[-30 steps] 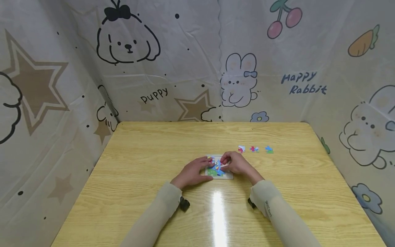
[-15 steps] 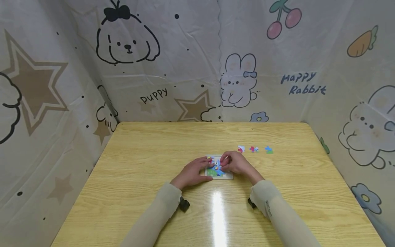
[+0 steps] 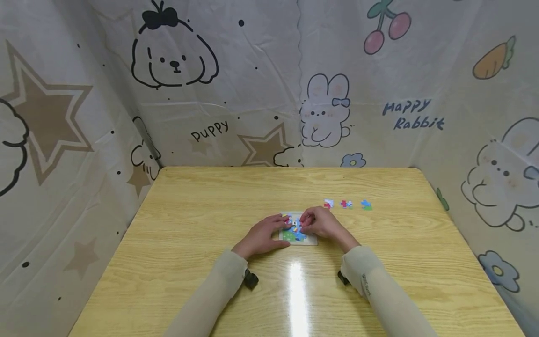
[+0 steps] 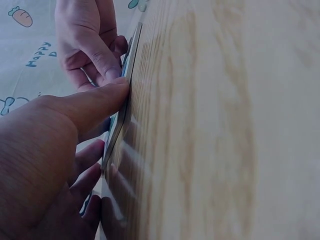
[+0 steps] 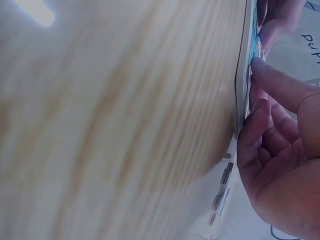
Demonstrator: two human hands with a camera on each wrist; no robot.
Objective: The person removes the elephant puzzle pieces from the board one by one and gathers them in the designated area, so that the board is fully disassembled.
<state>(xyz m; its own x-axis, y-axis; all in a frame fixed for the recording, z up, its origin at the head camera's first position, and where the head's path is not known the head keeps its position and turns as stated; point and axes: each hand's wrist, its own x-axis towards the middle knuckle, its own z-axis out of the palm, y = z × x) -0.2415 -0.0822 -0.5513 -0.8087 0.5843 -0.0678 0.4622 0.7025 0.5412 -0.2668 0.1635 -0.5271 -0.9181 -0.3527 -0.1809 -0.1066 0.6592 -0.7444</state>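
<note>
A small jigsaw puzzle in a pale tray point(image 3: 310, 241) lies mid-table, with blue, green and pink pieces in it. My left hand point(image 3: 264, 235) holds the tray at its left side: the thumb is at the near edge and the fingers reach over the top. In the left wrist view that thumb point(image 4: 102, 100) meets the tray's rim. From the right, my right hand point(image 3: 323, 223) is over the tray with curled fingers, thumb and index pinching at a puzzle piece mostly hidden by them. In the right wrist view its thumb point(image 5: 280, 82) touches a blue area.
Behind the right hand, three loose pieces lie in a row: a white-and-red one point(image 3: 329, 203), a red-and-blue one point(image 3: 346, 204) and a blue-and-green one point(image 3: 366, 205). The wooden table point(image 3: 189, 206) is bordered by a printed cloth point(image 3: 261, 93) at the back and sides.
Both hands stay at the tray in almost the same pose. The whole head view has shifted very slightly.
</note>
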